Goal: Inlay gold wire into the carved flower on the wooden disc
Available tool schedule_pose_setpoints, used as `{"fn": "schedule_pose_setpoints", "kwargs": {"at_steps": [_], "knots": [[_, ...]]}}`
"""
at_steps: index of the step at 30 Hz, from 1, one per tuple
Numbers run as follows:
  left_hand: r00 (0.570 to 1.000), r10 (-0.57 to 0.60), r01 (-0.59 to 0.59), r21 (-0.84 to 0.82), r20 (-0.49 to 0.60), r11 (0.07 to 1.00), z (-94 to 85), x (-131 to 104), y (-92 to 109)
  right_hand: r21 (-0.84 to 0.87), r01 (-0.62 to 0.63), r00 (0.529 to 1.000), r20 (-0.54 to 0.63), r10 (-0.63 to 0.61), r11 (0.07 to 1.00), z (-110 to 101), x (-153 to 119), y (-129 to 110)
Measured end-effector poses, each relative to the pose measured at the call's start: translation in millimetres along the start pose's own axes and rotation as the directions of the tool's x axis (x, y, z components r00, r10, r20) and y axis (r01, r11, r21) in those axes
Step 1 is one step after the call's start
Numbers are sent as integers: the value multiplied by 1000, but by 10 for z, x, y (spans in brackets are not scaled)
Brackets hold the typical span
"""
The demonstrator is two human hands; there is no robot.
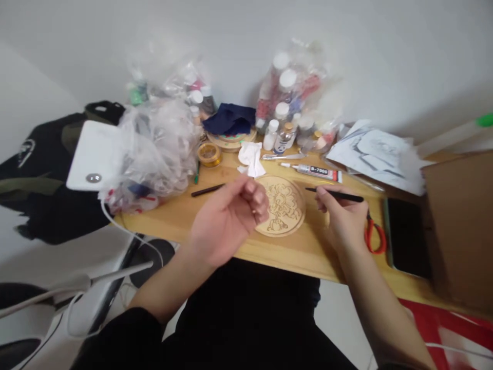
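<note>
My left hand point(229, 218) hovers palm up at the left edge of a round wooden disc point(285, 203), its fingers loosely curled and slightly blurred. No object shows in that palm. The disc lies flat on the table and bears a raised gold flower-like outline. To its right, my right hand point(341, 210) grips a slim black pointed tool point(342, 196) between thumb and fingers, tip toward the disc. Whether this is a pen or tweezers I cannot tell. Red-handled scissors or pliers point(379, 237) lie beside my right hand, partly hidden by it.
Behind the disc are a B-7000 glue tube point(318, 171), a crumpled white tissue point(251, 158), a gold wire spool point(209, 154) and small bottles point(271, 134). A dark stick point(208, 190) lies left. A phone point(407, 239) and cardboard box point(460, 226) stand right; plastic bags point(157, 149) fill the left.
</note>
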State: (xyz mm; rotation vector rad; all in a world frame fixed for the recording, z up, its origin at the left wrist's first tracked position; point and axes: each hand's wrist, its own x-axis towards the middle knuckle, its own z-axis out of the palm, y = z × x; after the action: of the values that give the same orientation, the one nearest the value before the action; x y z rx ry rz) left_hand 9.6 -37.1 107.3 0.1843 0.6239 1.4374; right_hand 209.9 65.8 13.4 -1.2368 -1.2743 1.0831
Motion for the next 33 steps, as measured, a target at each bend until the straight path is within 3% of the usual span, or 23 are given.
{"fn": "schedule_pose_setpoints", "kwargs": {"at_steps": [3,10,15,33], "knots": [[990,-86,94,-69,112,993,94,28,-172,5,-21,1000,2,21,1000,3,19,-38],[945,-233,289,-255,229,923,322,99,-448,-2,-40,999,6,40,999,16,47,-97],[939,-231,299,-273,254,914,411,86,-503,-11,-69,998,3,69,998,-2,30,-106],[920,-195,261,-161,339,952,430,12,-599,2,-50,998,47,50,999,-41,-19,-146]]}}
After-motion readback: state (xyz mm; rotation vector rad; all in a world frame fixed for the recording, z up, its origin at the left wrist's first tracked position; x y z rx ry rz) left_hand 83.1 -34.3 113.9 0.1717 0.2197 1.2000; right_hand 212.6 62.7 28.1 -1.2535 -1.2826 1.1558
